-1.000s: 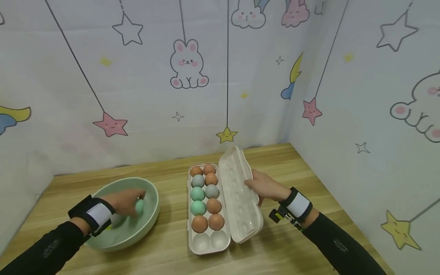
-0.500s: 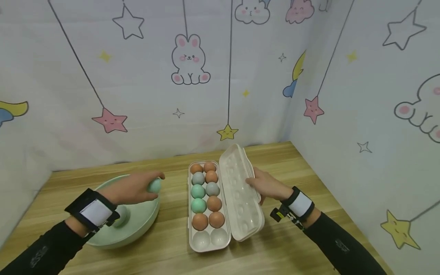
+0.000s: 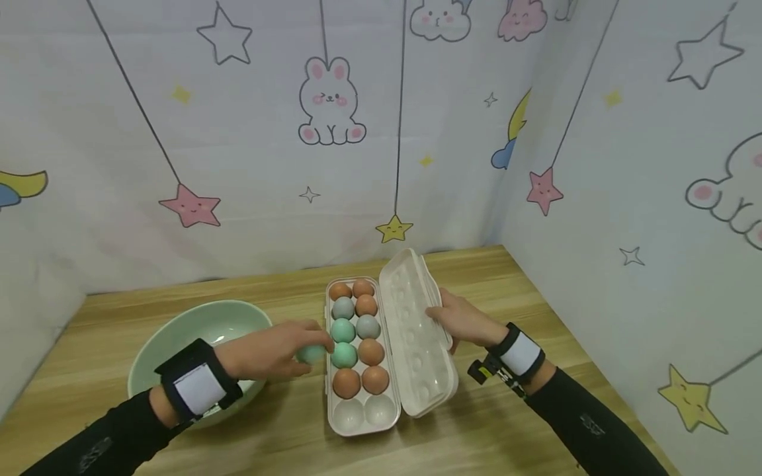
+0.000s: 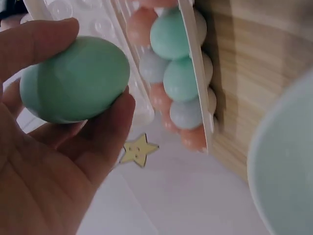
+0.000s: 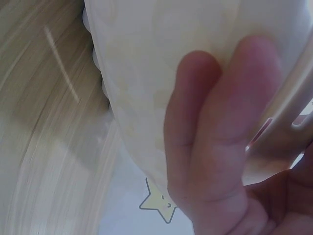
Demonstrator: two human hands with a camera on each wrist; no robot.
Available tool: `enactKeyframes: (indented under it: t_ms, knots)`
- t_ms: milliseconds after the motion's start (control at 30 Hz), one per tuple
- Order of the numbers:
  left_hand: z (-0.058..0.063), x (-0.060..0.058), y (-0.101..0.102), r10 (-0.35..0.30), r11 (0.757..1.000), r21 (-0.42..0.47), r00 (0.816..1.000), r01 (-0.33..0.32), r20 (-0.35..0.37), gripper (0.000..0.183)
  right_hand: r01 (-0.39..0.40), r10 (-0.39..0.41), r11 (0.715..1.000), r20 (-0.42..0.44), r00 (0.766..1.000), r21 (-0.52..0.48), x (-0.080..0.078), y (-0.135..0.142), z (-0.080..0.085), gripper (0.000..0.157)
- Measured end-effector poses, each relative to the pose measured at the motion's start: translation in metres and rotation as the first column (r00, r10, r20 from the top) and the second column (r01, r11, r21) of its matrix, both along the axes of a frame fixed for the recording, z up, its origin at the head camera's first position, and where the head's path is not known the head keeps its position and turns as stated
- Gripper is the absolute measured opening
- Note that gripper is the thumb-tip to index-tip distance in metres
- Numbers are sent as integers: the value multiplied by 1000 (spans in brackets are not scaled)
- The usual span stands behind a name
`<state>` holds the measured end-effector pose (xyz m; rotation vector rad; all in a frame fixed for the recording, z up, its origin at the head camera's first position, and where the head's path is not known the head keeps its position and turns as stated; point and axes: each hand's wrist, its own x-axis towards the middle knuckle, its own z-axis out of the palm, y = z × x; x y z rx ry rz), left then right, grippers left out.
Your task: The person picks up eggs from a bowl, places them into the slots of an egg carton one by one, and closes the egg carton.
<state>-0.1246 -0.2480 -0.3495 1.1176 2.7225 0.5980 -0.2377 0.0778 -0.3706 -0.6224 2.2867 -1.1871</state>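
Observation:
My left hand (image 3: pixel 276 350) holds a green egg (image 4: pixel 76 81) between thumb and fingers, just left of the egg carton (image 3: pixel 364 428). Inside the carton sit brown, grey and green eggs in two columns; the two front cups hold none. My right hand (image 3: pixel 467 318) grips the outer edge of the raised carton lid (image 3: pixel 413 344), which leans out to the right. In the right wrist view, two fingers (image 5: pixel 215 127) lie against the lid's outer face. A pale green bowl (image 3: pixel 155 344) stands behind the left wrist, its front partly hidden by the forearm.
The wooden table (image 3: pixel 292 449) carries both bowl and carton. A white printed cloth (image 3: pixel 250 152) rises behind it, and another cloth wall (image 3: pixel 595 218) runs along the right edge. Bare wood lies between the bowl and the carton.
My left hand has lifted the green egg out of the bowl and carried it right to the carton's side. The right hand has stayed on the lid.

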Motion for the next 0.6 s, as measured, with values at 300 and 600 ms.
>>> enactKeyframes:
  t_ms: [300, 600]
  knots:
    - [-22, 5, 34, -237, 971, 28, 971, 238, -24, 35, 0, 0, 1000, -25, 1000, 1, -5, 0, -2, 55]
    - [-43, 5, 60, -272, 960, -75, 962, 271, 2, 37, -10, 10, 1000, -27, 1000, 9, -6, 2, -3, 55]
